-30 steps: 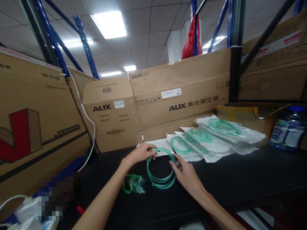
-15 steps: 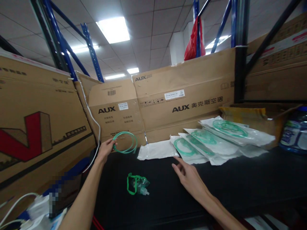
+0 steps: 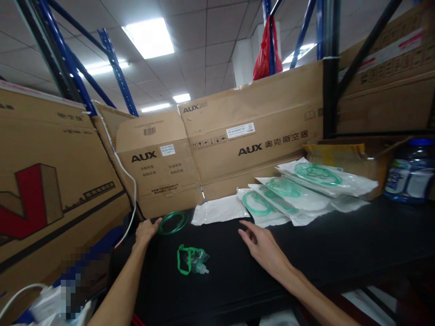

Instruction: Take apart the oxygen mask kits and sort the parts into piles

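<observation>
A coil of green plastic tubing [image 3: 172, 233] lies low at the back left of the black table. My left hand [image 3: 147, 233] is closed at the coil's left edge, pinching it; the fingertips are partly hidden. My right hand [image 3: 261, 242] hovers over the table with thumb and fingers apart, holding nothing. It is nearest to a flat white packet [image 3: 220, 211] and the sealed pouches [image 3: 256, 206] that hold green tubing. Between my hands, closer to me, rests a clear mask with a green strap [image 3: 185, 260] and a whitish connector.
Several overlapping pouches [image 3: 316, 174] spread across the back right. Behind them are an open cardboard box [image 3: 370, 160] and a blue-capped jar [image 3: 409, 174]. Cardboard panels [image 3: 251, 131] wall the back, and a white cable [image 3: 128, 170] runs down the left.
My left hand has lowered the green tubing coil from upright in the air to flat on the table. My right hand is nearly unchanged. The camera view has shifted slightly.
</observation>
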`<state>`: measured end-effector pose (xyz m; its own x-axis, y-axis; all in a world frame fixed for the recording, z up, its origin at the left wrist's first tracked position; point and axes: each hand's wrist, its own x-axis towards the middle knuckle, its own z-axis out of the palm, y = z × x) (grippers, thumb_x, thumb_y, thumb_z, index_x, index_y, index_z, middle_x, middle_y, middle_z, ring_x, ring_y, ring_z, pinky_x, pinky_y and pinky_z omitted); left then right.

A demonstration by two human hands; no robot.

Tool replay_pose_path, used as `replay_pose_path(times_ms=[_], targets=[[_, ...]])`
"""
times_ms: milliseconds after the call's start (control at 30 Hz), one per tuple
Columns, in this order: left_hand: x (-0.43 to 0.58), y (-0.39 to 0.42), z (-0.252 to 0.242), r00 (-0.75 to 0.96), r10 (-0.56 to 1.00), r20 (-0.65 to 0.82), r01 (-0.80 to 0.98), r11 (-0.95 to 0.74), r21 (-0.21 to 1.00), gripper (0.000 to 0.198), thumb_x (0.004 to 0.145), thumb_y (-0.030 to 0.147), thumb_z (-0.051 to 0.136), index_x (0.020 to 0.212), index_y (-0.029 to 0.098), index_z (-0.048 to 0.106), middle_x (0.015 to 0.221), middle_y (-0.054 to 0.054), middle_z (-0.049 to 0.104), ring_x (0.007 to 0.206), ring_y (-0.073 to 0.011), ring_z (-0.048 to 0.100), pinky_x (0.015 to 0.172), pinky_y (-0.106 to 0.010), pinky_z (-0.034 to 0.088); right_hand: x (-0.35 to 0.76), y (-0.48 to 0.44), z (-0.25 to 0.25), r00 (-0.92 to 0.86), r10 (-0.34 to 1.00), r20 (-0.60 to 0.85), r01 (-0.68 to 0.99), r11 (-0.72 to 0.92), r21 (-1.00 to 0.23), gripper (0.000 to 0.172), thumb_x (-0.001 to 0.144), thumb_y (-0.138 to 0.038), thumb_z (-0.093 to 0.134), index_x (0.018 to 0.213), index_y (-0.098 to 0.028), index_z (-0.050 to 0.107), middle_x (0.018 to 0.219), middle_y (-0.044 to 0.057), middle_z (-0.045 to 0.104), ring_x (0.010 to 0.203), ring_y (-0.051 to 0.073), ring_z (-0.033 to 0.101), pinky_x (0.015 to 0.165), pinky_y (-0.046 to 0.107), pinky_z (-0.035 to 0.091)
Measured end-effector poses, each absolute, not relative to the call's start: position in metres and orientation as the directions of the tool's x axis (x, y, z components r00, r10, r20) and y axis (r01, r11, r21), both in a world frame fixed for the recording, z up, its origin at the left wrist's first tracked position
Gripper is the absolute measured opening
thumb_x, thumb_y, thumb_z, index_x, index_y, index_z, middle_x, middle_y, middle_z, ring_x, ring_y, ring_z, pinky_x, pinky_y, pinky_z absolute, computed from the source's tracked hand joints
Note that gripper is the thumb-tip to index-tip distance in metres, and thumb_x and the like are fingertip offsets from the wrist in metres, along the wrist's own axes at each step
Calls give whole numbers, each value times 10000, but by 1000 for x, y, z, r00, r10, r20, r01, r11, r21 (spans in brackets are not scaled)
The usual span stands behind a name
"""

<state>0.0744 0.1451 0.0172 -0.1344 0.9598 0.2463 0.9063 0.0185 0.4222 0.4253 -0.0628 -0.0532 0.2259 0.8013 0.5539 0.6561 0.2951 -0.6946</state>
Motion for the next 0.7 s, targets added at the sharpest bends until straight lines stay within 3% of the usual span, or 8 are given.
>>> replay_pose_path(times_ms=[333,533,700], targets=[[124,159,4,250,967,-40,927,-227,298,320,947,354,629,1204,164,624,1225,-87,638,1066,-248,644,895,-440,551,426,-64,-54,165,818,551,693,301,-655,367,958,-328,486,1167,-132,717,849,92,740,735,226,677,749,337,517],[139,150,0,231,973,-9,951,-224,215,311,944,334,635,1210,175,618,1229,-90,632,1076,-242,638,898,-439,547,424,-63,-56,151,810,567,710,310,-632,325,956,-295,493,1137,-160,727,853,87,743,720,215,679,742,322,526],[141,132,12,218,972,85,942,-233,241,367,929,397,628,1222,175,614,1242,-114,641,1139,-271,616,979,-459,482,425,-63,-57,143,808,571,725,307,-617,294,962,-256,503,1117,-157,732,842,83,732,724,214,689,743,316,525]])
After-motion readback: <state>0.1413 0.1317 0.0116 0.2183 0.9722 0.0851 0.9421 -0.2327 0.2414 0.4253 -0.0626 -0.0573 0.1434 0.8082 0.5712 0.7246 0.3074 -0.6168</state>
